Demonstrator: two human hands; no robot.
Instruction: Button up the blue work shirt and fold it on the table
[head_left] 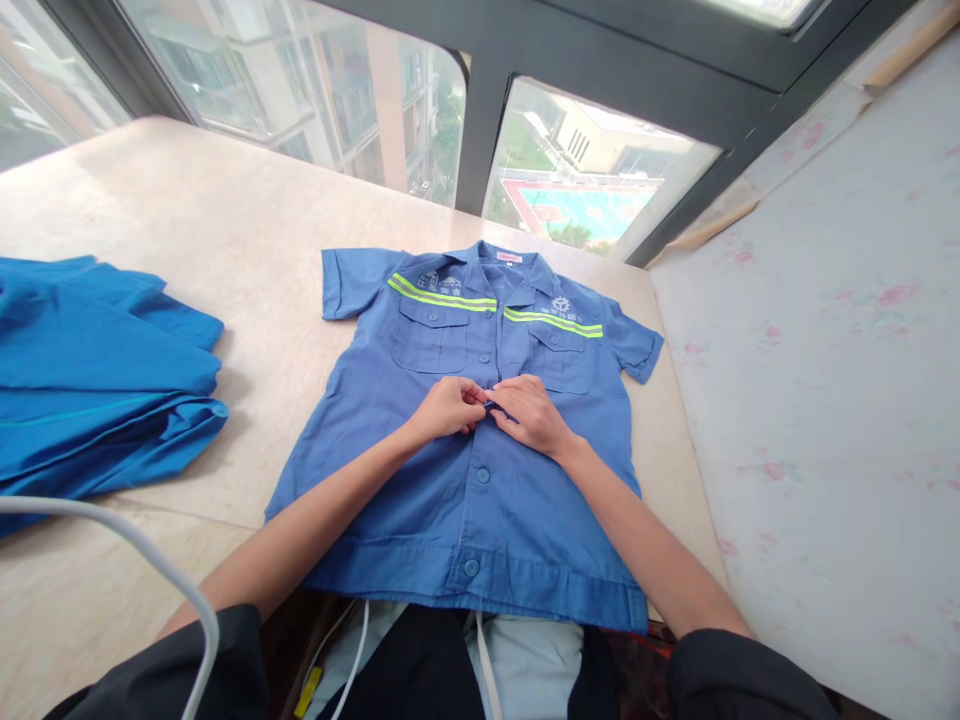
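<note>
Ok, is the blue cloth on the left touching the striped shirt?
Apart: in the head view, a strip of pale tabletop separates the blue cloth and striped shirt.

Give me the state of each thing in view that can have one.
Shirt: spread out, front up
Collar: open
Upper buttons: look unfastened
Lower buttons: look fastened
Pocket flaps: down
Left hand: pinching the shirt's front edge
Right hand: pinching there too
Blue cloth: bunched in folds
White cord: curved
Window: open or shut, cannot tell
</note>
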